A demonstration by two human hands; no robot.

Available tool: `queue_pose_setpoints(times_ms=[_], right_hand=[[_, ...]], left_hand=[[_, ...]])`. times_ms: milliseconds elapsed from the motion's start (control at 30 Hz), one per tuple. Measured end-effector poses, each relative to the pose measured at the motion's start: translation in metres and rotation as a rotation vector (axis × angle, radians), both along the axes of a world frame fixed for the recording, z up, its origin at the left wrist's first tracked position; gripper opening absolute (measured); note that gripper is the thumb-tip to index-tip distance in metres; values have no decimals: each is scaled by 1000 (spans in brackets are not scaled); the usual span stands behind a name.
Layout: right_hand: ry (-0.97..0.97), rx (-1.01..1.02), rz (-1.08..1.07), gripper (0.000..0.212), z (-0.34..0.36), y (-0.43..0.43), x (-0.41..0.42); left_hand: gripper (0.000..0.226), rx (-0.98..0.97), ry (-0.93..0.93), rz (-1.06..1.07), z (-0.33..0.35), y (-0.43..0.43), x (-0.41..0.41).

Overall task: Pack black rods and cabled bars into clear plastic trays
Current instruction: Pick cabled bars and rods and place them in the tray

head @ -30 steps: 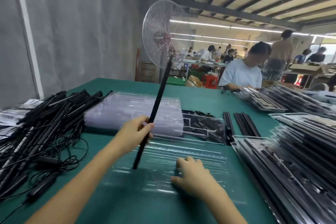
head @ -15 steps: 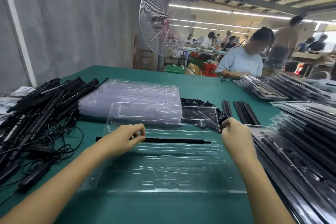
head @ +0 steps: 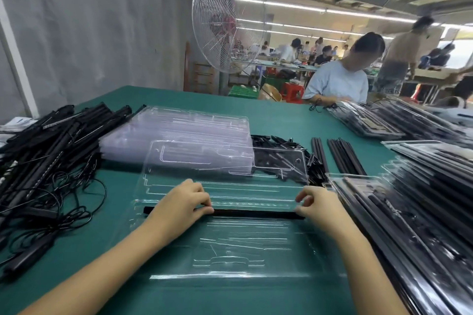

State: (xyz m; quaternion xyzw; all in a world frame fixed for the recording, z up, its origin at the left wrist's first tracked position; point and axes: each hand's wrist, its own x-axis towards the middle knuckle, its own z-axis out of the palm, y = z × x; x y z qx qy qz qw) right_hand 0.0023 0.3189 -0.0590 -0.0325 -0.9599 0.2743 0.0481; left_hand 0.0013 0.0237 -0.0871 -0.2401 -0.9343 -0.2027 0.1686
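Observation:
A clear plastic tray (head: 230, 245) lies open on the green table in front of me, its lid (head: 225, 169) tilted up at the far side. One black rod (head: 253, 213) lies crosswise in the tray's far groove. My left hand (head: 183, 203) pinches the rod near its left end. At the rod's right end, my right hand (head: 318, 203) touches it with thumb and fingertips.
A heap of black cabled bars (head: 48, 158) fills the left. A stack of clear trays (head: 179, 135) sits behind the lid, loose black rods (head: 340, 156) to its right. Packed trays (head: 414, 212) pile up on the right. A person (head: 340, 77) sits across the table beside a fan (head: 225, 18).
My left hand swung the rod from upright to flat across the tray. My right hand left the tray's front, went to the rod's right end, and both hands came down with it.

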Motion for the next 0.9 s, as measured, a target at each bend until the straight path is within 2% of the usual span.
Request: queue_pose_setpoints(times_ms=[100, 200, 267, 333, 400, 500, 667, 767, 900], right_hand=[[-27, 10, -7, 17, -2, -1, 1], [-12, 4, -31, 12, 0, -4, 1], [111, -60, -94, 10, 9, -1, -4], [278, -137, -233, 17, 21, 5, -15], [362, -192, -372, 28, 31, 12, -33], [279, -137, -414, 30, 36, 12, -69], [68, 28, -366, 12, 32, 12, -125], [-59, 72, -358, 30, 31, 14, -136], [12, 71, -436, 6, 32, 15, -138]], left_hand=[[17, -2, -37, 3, 3, 1, 0], [26, -35, -36, 0, 3, -5, 3], [31, -112, 25, 2, 1, -15, 7], [45, -185, -50, -10, -1, -27, 12], [63, -253, -111, -16, -6, -35, 16], [67, -252, -113, -5, -10, -37, 15], [66, -214, -68, -7, -10, -36, 6], [63, -190, -58, -17, -11, -37, 5], [58, -152, -59, -39, -12, -37, -1]])
